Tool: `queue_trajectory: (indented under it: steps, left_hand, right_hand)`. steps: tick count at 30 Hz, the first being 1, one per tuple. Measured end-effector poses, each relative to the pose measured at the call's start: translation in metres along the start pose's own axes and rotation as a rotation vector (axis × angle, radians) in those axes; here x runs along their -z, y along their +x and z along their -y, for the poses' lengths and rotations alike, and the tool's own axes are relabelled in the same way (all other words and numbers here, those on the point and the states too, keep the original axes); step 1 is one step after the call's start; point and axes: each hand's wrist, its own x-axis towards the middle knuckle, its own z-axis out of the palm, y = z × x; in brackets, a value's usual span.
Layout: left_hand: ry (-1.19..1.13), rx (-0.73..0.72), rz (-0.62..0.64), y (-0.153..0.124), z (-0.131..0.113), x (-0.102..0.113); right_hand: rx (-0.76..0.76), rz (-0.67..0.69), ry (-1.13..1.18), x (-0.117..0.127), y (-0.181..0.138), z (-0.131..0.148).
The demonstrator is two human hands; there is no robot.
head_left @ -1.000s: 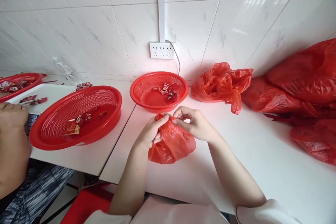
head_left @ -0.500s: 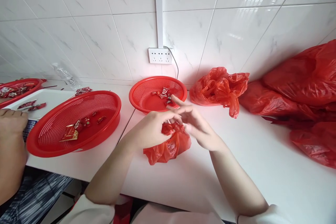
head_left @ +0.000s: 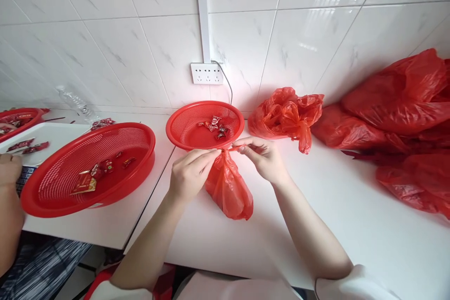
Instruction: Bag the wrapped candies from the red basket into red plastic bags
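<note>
A red plastic bag (head_left: 230,187) hangs or rests at the middle of the white table, its top gathered into a narrow neck. My left hand (head_left: 192,171) pinches one side of that neck. On the other side my right hand (head_left: 260,157) pinches a thin red end of the bag, pulled out sideways. What the bag holds cannot be made out through the plastic. Just behind my hands stands a round red basket (head_left: 176,122) with several small wrapped candies (head_left: 220,126) in it.
A larger red basket (head_left: 144,150) with a few wrapped pieces stands to the left. Beyond it are a white tray (head_left: 63,133), a plastic bottle (head_left: 75,103) and a co-worker's hand (head_left: 10,168). Red bags (head_left: 284,112) sit at the back right, with a bigger pile (head_left: 393,98) at far right.
My hands have parted from over the bag and now pinch its gathered top from both sides. The bag's neck is drawn up and narrow. The view has shifted slightly right.
</note>
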Motion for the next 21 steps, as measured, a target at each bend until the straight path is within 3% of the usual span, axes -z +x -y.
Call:
queue_trajectory:
  steps: [3,5,9,13,15,17,19,21]
  left_hand:
    - [0.012,0.164,0.068,-0.010,0.007,0.009]
    - [0.055,0.308,0.154,-0.020,0.015,0.021]
    - [0.100,0.527,0.237,-0.043,0.028,0.045]
    - [-0.102,0.779,0.291,-0.052,0.026,0.040]
    - [-0.256,0.945,0.437,-0.052,0.019,0.031]
    - [-0.365,1.035,0.632,-0.051,0.014,0.024]
    - [-0.424,1.037,0.763,-0.049,0.011,0.022]
    - [-0.477,1.009,0.785,-0.048,0.012,0.023]
  right_hand:
    - [0.041,-0.234,-0.356,0.012,-0.003,-0.006]
    - [0.050,-0.319,-0.540,0.029,-0.009,-0.012]
    - [-0.025,-0.406,-0.707,0.069,-0.027,-0.028]
    - [-0.083,-0.408,-0.798,0.102,-0.035,-0.032]
    - [-0.174,-0.287,-0.827,0.110,-0.036,-0.024]
    - [-0.214,-0.025,-0.859,0.107,-0.040,-0.011]
    - [-0.143,0.268,-0.893,0.088,-0.049,0.002]
    - [-0.056,0.441,-0.921,0.057,-0.061,0.007]
